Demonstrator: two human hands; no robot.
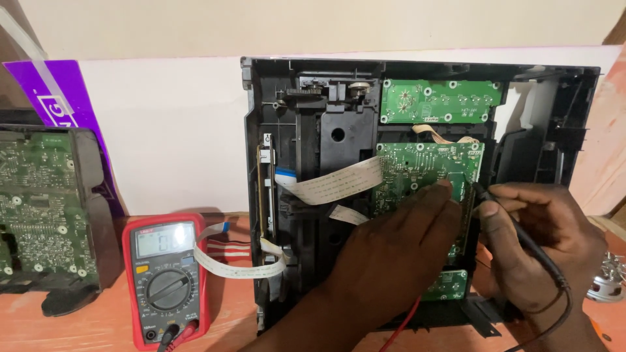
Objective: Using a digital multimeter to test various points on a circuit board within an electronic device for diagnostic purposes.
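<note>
An opened black device chassis stands upright with green circuit boards inside. My left hand rests on the middle green board, fingers reaching its right part; a red lead runs out under the palm, so it seems to grip a probe that I cannot see. My right hand holds a black test probe, its tip at the board's right edge. White flat ribbon cables cross the chassis.
A red multimeter lies at the lower left with leads plugged in. Another circuit board in a black frame stands at the far left. A white panel and purple sheet stand behind. A metal part sits at the right edge.
</note>
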